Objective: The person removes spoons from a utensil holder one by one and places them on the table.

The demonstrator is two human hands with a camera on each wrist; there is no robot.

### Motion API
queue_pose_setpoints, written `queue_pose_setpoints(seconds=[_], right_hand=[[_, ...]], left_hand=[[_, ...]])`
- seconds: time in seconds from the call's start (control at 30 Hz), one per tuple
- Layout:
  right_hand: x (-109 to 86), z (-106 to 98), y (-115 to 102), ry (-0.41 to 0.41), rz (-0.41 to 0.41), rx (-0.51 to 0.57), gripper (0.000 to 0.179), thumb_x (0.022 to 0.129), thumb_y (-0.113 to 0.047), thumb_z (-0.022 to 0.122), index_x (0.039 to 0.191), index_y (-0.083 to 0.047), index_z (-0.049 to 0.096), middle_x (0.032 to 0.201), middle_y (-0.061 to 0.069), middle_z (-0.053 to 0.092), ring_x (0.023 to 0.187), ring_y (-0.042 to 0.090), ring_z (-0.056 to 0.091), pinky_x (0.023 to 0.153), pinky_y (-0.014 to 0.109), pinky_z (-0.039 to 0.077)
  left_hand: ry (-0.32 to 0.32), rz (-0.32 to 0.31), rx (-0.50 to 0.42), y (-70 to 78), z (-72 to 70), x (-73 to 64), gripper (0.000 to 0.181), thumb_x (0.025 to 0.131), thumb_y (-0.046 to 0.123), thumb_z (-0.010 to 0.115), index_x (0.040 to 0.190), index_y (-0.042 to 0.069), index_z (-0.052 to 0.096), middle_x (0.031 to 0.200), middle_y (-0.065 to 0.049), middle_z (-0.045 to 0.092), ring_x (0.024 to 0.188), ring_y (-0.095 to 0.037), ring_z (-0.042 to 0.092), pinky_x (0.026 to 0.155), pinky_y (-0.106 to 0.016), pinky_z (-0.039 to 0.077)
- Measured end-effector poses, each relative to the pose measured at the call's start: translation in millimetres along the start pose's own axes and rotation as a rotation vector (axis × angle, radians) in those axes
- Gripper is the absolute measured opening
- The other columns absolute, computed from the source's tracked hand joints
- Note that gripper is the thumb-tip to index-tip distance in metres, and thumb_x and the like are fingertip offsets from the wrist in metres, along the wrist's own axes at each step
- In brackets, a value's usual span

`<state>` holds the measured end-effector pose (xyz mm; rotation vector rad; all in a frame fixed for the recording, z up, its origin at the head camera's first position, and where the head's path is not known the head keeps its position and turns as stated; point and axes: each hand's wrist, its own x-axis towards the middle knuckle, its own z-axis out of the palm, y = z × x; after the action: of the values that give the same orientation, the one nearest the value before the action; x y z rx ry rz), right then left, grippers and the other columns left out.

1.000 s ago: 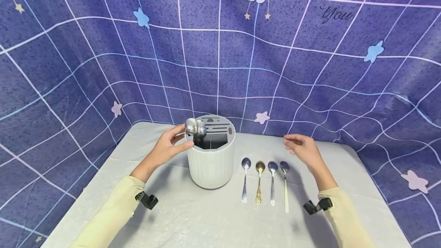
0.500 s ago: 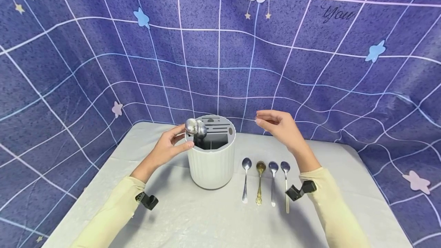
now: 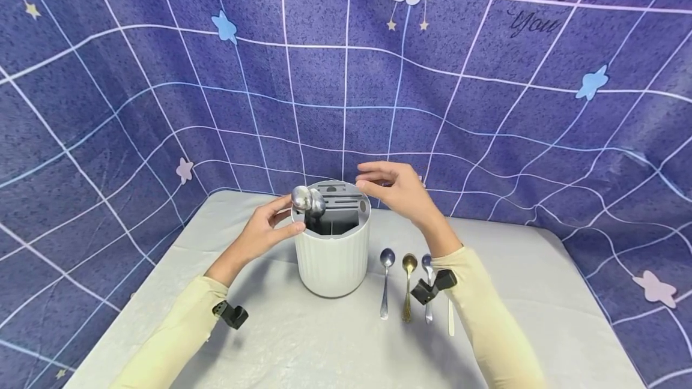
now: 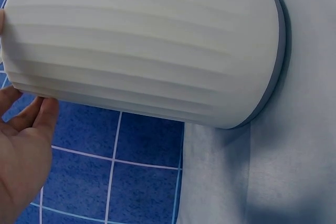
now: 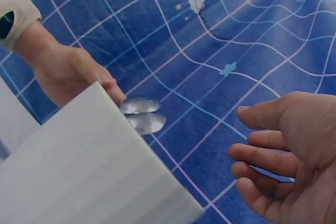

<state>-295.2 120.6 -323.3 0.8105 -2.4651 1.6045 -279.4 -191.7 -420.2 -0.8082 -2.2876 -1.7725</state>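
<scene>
A white ribbed utensil holder (image 3: 332, 269) with a grey slotted, divided top stands on the table. Two silver spoons (image 3: 309, 201) stick out of its left compartment, bowls up. My left hand (image 3: 258, 234) holds the holder at its upper left side, thumb at the front of the rim, fingers behind. In the left wrist view, the fingertips (image 4: 48, 109) touch the ribbed wall. My right hand (image 3: 397, 191), nothing in it, hovers by the rim's right side with loosely bent fingers; the right wrist view shows this hand (image 5: 283, 156) apart from the holder.
Right of the holder several spoons lie in a row: a silver spoon (image 3: 386, 281), a gold spoon (image 3: 409, 264), another silver spoon (image 3: 427, 262), and one with a pale handle (image 3: 451, 320), partly hidden by my right sleeve. A purple-blue grid-patterned curtain (image 3: 346, 77) hangs behind the table.
My right hand has moved left from beyond the row of spoons to the holder's right rim. The left hand, holder and spoons stay in place.
</scene>
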Motion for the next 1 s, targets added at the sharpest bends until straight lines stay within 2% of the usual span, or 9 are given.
queue_pose_setpoints(seconds=[0.23, 0.37, 0.63, 1.0], right_hand=[[10.5, 19.5, -5.0, -0.050, -0.030, 0.054, 0.038, 0.092, -0.020, 0.079, 0.127, -0.010, 0.071, 0.110, 0.005, 0.077, 0.108, 0.019, 0.071, 0.090, 0.038, 0.062], [15.4, 31.2, -5.0, -0.077, -0.041, 0.061, 0.038, 0.091, -0.019, 0.079, 0.127, -0.009, 0.071, 0.108, 0.004, 0.078, 0.108, 0.018, 0.071, 0.088, 0.035, 0.063], [21.5, 51.1, -1.0, -0.118, -0.063, -0.015, 0.036, 0.090, -0.020, 0.080, 0.124, -0.009, 0.072, 0.105, 0.002, 0.078, 0.100, 0.016, 0.072, 0.081, 0.030, 0.063], [24.0, 61.1, 3.6, -0.119, -0.048, -0.061, 0.039, 0.089, -0.019, 0.081, 0.124, -0.004, 0.072, 0.104, 0.004, 0.078, 0.096, 0.015, 0.073, 0.081, 0.028, 0.062]], left_hand=[[-0.008, 0.003, 0.007, -0.2, -0.3, 0.3, 0.065, 0.091, 0.004, 0.075, 0.149, -0.004, 0.048, 0.153, -0.019, 0.047, 0.133, -0.008, 0.050, 0.116, -0.023, 0.042], [-0.012, 0.003, 0.013, -0.3, -1.0, -0.1, 0.064, 0.091, 0.005, 0.075, 0.149, -0.003, 0.049, 0.153, -0.018, 0.048, 0.134, -0.010, 0.049, 0.116, -0.024, 0.042], [-0.015, 0.001, 0.020, -1.9, -0.9, -0.2, 0.064, 0.092, 0.005, 0.074, 0.150, -0.001, 0.048, 0.153, -0.016, 0.048, 0.135, -0.013, 0.049, 0.117, -0.028, 0.042], [-0.014, -0.004, 0.013, -0.2, -0.6, -0.3, 0.064, 0.092, 0.004, 0.074, 0.150, -0.001, 0.048, 0.153, -0.014, 0.048, 0.135, -0.013, 0.049, 0.116, -0.025, 0.042]])
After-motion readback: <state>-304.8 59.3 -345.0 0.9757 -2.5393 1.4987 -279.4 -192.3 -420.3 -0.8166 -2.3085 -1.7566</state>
